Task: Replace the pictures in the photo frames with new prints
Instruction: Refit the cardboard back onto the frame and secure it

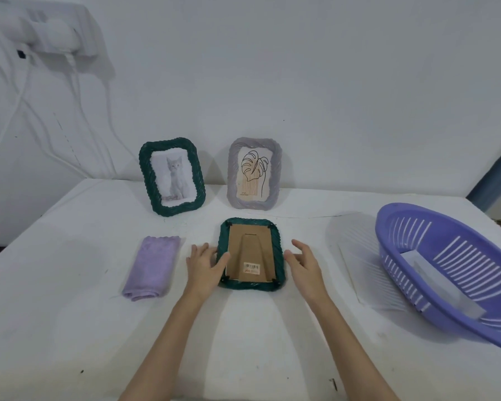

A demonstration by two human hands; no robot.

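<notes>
I have the green frame (250, 254) lying face down in the middle of the bench (70, 328), cardboard back and folded stand upward, so the corner tabs are within reach for opening it. My left hand (204, 266) rests on its left edge with the thumb over the backing, a loose grip with fingers straight, steadying it. My right hand (302, 263) hovers just beside the right edge, fingers relaxed and holding nothing. Two more frames stand propped at the wall: a green one with a cat picture (172, 176) and a grey one with a leaf drawing (253, 173). A folded purple cloth (152, 267) lies to the left, probably for wiping glass. The purple basket (446, 270) on the right holds white sheets, likely the new prints.
</notes>
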